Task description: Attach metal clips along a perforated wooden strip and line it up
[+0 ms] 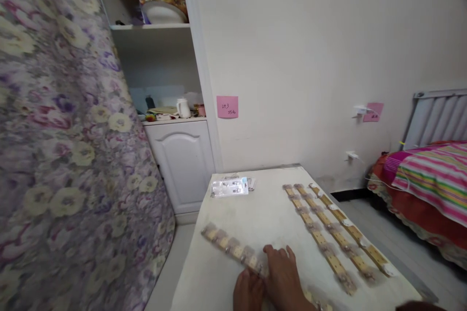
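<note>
A long tan strip (236, 251) with several metal fittings, each under a cloudy clear cover, lies slanting across the near part of the table. At its near end my left hand (248, 290) has its fingers closed round the strip. My right hand (285, 274) is just beside it, with bent fingers on the same end; its thumb and what it pinches are hidden. Part of another similar strip (310, 296) shows at the bottom edge, by my right wrist. To the right lie two covered strips (321, 240) and one strip with white round pieces (352, 229).
Clear flat packs (229, 187) with small metal parts lie at the far left of the white table (255, 214). A floral curtain (83, 155) and white cabinet (184, 165) stand left; a bed with a striped cover (434, 180) is right. The wall is behind.
</note>
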A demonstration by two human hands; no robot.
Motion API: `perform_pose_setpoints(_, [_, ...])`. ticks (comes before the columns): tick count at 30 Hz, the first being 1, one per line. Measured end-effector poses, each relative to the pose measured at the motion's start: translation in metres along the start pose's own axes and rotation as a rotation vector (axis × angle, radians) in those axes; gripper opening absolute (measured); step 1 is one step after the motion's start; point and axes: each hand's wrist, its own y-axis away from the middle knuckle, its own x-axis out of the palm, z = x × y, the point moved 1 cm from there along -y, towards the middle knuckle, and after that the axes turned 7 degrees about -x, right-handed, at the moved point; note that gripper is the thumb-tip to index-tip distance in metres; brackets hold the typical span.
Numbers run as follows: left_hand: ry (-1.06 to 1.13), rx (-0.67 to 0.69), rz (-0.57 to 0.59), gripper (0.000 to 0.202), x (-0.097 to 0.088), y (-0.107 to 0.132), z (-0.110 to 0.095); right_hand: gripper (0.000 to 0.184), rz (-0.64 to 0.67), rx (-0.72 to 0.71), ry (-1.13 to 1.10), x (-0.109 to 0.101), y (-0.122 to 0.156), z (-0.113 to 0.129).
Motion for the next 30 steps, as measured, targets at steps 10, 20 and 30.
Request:
perform_pose_setpoints(10, [-0.101,-0.031,0.143,0.016,0.033,-0.019,-0.01,0.033,-0.008,0.122,0.074,0.003,-0.015,-0.018])
perform_pose_setpoints(20, [-0.13,-0.185,0.407,0.027,0.06,-0.036,-0.016,0.029,-0.022,0.265,-0.043,0.002,-0.015,-0.048])
perform_pose_setpoints(30, [-0.238,-0.199,0.563,0.032,0.104,-0.068,-0.011,0.017,0.018,0.357,-0.132,-0.009,-0.028,-0.09])
